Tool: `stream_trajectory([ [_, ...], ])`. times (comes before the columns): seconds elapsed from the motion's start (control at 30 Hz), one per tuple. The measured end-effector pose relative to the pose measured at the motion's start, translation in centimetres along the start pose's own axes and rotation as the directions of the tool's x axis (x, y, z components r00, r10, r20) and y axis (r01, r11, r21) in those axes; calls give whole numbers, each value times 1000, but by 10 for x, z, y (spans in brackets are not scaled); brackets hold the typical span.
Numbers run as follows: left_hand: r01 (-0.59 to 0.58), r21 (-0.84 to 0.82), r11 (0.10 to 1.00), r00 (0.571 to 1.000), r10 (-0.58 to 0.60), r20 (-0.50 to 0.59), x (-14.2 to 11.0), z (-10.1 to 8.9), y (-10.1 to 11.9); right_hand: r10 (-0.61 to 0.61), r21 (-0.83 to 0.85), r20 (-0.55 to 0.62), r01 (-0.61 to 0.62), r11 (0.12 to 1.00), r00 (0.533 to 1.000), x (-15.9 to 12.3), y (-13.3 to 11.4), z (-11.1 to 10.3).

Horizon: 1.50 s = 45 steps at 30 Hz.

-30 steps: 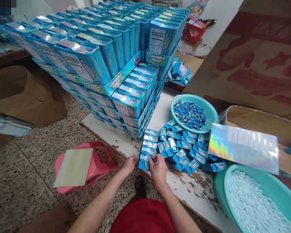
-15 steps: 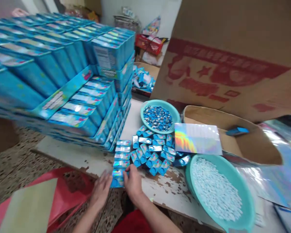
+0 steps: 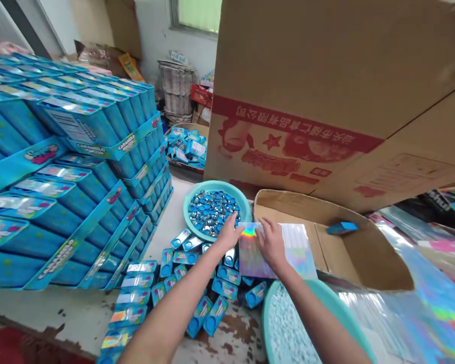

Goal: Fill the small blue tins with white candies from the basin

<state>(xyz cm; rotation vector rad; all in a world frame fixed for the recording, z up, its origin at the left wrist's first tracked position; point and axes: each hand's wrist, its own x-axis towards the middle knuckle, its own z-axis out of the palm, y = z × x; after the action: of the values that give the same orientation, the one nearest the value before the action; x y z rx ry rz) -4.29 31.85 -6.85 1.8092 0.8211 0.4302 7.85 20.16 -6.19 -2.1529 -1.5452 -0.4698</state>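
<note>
A shiny holographic sheet [image 3: 298, 242] with pale strips lies between the round bowl and the cardboard tray. My left hand [image 3: 229, 235] reaches to its upper left corner, fingers extended beside the bowl rim. My right hand [image 3: 272, 245] is over the sheet's upper edge, its fingers bent and apart. I see nothing held in either hand, though some fingertips are hidden. Small blue boxes with round recesses [image 3: 214, 316] lie loose below my left forearm. A row of upright blue boxes [image 3: 131, 298] stands left of them, partly covered by that forearm.
A turquoise bowl [image 3: 191, 189] holds blue and silver pieces; a larger turquoise basin [image 3: 335, 303] holds white pieces. Stacked blue display boxes [image 3: 98, 212] rise at left. A cardboard tray [image 3: 387, 273] and a big carton [image 3: 288, 60] stand at the right and back.
Both hands have left the row of blue boxes and moved forward and right to the holographic sheet. The view has shifted too, with the stacks now larger at left.
</note>
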Motion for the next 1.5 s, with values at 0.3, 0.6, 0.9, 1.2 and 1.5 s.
stream_trajectory([
  [0.3,107,121,987,992,-114,55,36,24,-5,-102,-73,141,113,991,985,-2,17,24],
  [0.6,166,125,978,986,-167,0,30,31,-8,-161,53,103,156,986,981,-6,4,-14],
  [0.9,-87,-278,957,990,53,-128,-37,-1,25,228,490,35,-216,845,973,-11,-52,-101],
  [1.2,331,-582,742,921,-387,30,-214,-59,-30,418,674,520,-659,335,745,-91,-177,-62],
  [1.5,418,-286,862,889,-453,-66,-335,-158,-103,288,610,757,-793,9,586,-167,-310,-19],
])
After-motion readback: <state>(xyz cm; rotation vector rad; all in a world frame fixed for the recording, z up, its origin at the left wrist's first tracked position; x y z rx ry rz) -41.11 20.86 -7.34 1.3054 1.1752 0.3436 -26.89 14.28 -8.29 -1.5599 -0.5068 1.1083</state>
